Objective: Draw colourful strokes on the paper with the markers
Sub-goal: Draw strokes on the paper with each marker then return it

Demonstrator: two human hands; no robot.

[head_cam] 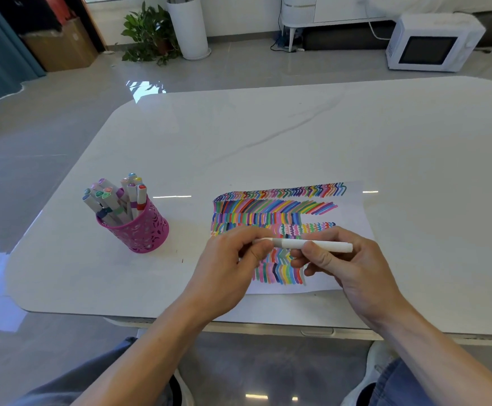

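1. White marker [303, 244] held level, running 9 to 3 o'clock, just above the paper, at about 5 o'clock from the table's centre.
2. Left hand [230, 259] pinching the marker's left end between thumb and forefinger, remaining fingers curled beneath. That end hidden by the fingers, so tip or cap impossible to tell.
3. Right hand [347, 265] curled round the right half of the barrel, thumb laid across it, blunt right end poking out past the fingers toward 3 o'clock.
4. Paper [353, 212] flat on the table near the front edge, at 5 o'clock, turned slightly. Packed with rows of short strokes in many colours: zigzags along the far edge, slanted bars next, then upright bars, wavy lines, and more bars nearest the hands. Bare strip along the right side.
5. Pink cut-out pen holder [142, 230] upright at 8 o'clock on the table, well apart from the paper. Filled with white-barrelled markers [115, 200], coloured caps up, leaning outward.
6. Glossy white table [268, 136], faintly veined, corners rounded.
7. On the grey floor beyond: white microwave [432, 43] at 1 o'clock, potted green plant [148, 33] at 11 o'clock just beside a tall white cylinder [189, 27], cardboard box [63, 45] at 10 o'clock.
8. Under the front edge: pale shoe [378, 367] at 5 o'clock.
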